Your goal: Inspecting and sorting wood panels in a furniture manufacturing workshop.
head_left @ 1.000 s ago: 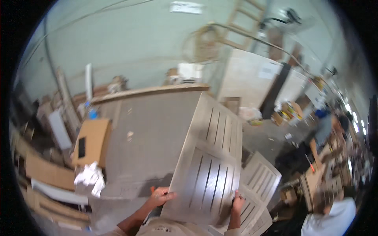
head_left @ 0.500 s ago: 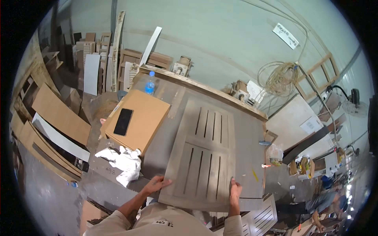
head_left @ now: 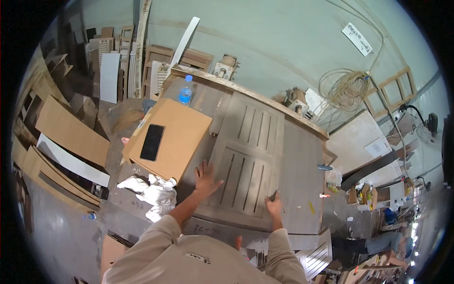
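A grey-brown wooden door panel [head_left: 247,147] with two groups of dark slots lies flat on the workbench, its far end close to the raised rail. My left hand [head_left: 206,182] rests on the panel's left edge, fingers spread. At the near right edge of the panel is my right hand [head_left: 273,207], its fingers closed, with a small dark piece showing at the top that I cannot make out. Left of the panel sits a cardboard box [head_left: 185,124] bearing a black phone [head_left: 152,142]. A crumpled white cloth [head_left: 158,193] lies nearer me.
A water bottle [head_left: 186,91] with a blue cap stands behind the box. The workbench [head_left: 302,170] has a wooden rail [head_left: 246,91] along its far side, with clamp-like metal devices beyond it. Boards [head_left: 71,135] lean at left. Another person [head_left: 383,242] bends over at lower right.
The panel has slid away from me toward the rail. My left hand went from gripping the near left edge to lying spread farther up; my right hand moved forward along the right edge.
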Available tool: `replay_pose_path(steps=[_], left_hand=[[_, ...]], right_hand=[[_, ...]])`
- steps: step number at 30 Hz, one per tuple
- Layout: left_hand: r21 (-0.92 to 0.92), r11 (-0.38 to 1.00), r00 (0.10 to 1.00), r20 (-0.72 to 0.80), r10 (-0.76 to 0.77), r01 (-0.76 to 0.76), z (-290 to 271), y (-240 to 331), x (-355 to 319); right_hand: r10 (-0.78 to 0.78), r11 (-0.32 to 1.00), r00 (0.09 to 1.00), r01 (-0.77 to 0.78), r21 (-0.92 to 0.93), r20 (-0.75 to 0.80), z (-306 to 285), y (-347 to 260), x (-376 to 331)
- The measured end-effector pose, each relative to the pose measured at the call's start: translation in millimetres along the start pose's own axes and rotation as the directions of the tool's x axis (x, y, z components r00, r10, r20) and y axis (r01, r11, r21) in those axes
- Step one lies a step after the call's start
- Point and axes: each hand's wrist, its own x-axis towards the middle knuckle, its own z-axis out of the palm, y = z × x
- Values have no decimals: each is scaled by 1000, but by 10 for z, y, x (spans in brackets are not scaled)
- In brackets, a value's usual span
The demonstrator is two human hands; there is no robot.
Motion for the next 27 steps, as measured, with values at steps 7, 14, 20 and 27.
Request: replay_pose_path(steps=[7, 14, 20, 27], left_hand=[[-80, 997, 1000, -21, 21, -23, 504, -141, -138], [-119, 991, 997, 19, 71, -68, 403, -165, -213], [-105, 993, 998, 40, 56, -52, 364, -116, -214], [-154, 988, 994, 107, 31, -14, 368, -86, -207]], right_hand=[[-12, 1000, 998, 12, -11, -62, 206, 371, -95], [79, 993, 995, -73, 89, -67, 84, 27, -411], [45, 989, 997, -36, 146, -62, 145, 113, -325], [-7, 999, 998, 10, 43, -64, 252, 378, -214]])
